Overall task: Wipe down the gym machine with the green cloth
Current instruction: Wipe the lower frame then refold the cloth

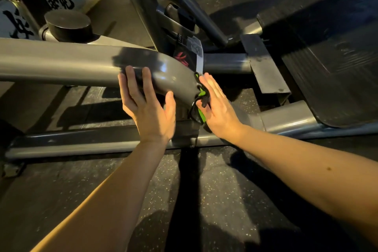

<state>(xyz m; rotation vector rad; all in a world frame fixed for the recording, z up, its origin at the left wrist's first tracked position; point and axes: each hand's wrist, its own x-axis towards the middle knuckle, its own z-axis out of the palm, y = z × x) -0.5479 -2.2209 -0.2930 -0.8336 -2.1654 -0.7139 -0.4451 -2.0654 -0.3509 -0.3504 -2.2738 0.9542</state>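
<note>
A thick grey tube of the gym machine [61, 61] runs from the left and bends downward at the centre. My left hand [147, 108] rests against the near side of the bend, fingers straight and thumb up against the tube. My right hand [218, 108] presses the green cloth [201, 113] flat against the lower end of the bend with straight fingers. Only a strip of green and some dark trim of the cloth shows beside the palm; the rest is hidden under my hand.
A lower grey frame bar [81, 145] crosses beneath my hands. A black foot plate [337, 71] fills the right side. A round black cap [67, 24] stands at the upper left, thinner tubes [143, 6] rise behind. Speckled rubber floor [204, 200] lies below.
</note>
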